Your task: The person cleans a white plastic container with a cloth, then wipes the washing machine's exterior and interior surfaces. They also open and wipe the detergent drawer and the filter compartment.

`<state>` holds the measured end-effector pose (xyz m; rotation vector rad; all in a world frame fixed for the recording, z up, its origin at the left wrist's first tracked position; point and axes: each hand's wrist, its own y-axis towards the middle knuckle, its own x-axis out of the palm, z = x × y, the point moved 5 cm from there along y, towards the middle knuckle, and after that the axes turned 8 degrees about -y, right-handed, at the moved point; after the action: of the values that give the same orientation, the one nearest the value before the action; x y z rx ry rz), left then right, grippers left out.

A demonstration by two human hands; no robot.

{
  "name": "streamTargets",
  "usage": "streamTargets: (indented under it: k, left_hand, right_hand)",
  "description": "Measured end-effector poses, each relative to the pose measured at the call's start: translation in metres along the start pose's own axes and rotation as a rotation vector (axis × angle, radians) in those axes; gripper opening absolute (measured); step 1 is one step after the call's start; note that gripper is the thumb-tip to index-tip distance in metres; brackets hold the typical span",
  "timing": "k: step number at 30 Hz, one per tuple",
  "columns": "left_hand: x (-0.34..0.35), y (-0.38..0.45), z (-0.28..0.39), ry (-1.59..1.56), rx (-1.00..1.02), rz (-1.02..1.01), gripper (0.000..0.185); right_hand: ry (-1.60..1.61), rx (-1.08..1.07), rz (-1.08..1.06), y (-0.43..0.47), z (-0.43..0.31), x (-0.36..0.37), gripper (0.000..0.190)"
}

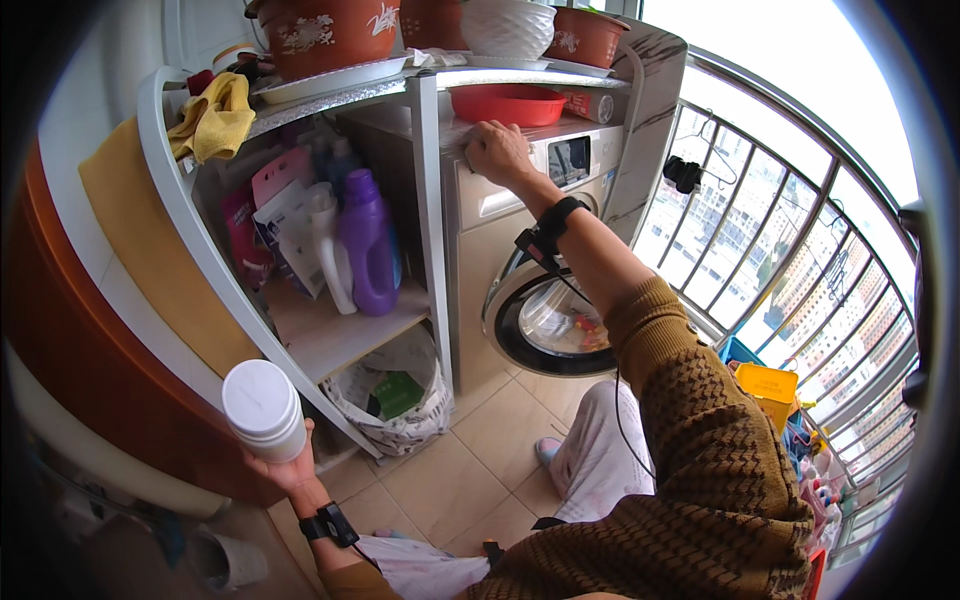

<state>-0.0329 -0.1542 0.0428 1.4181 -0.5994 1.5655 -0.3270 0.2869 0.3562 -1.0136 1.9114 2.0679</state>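
My left hand holds a white plastic jar with its round lid facing up, at the lower left. With bent fingers, my right hand is at the top front edge of a front-loading washing machine, by the detergent drawer; what its fingertips touch is hidden. Behind that hand a red plastic basin rests on the machine. The machine's round glass door hangs ajar below my right forearm.
A shelf at the left holds a purple detergent bottle, a white bottle and boxes. Under it stands a lined waste bin. Potted plants line the top shelf, with a yellow cloth over its edge. A metal railing runs along the right.
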Motion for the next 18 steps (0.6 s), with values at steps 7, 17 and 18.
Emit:
streamTargets:
  k: [7,17,18]
  left_hand:
    - [-0.006,0.006,-0.012,-0.061,-0.047,0.029,0.063]
    - [0.002,0.000,-0.009,-0.086,-0.036,0.018,0.064]
    - [0.004,0.000,-0.009,-0.058,-0.036,0.012,0.064]
  right_hand:
    - [0.728,-0.256,-0.431,-0.009,-0.016,-0.047,0.035]
    - [-0.031,0.070,-0.261,0.016,0.045,0.003,0.036]
    - [-0.051,0.011,-0.217,0.013,0.040,0.003,0.035]
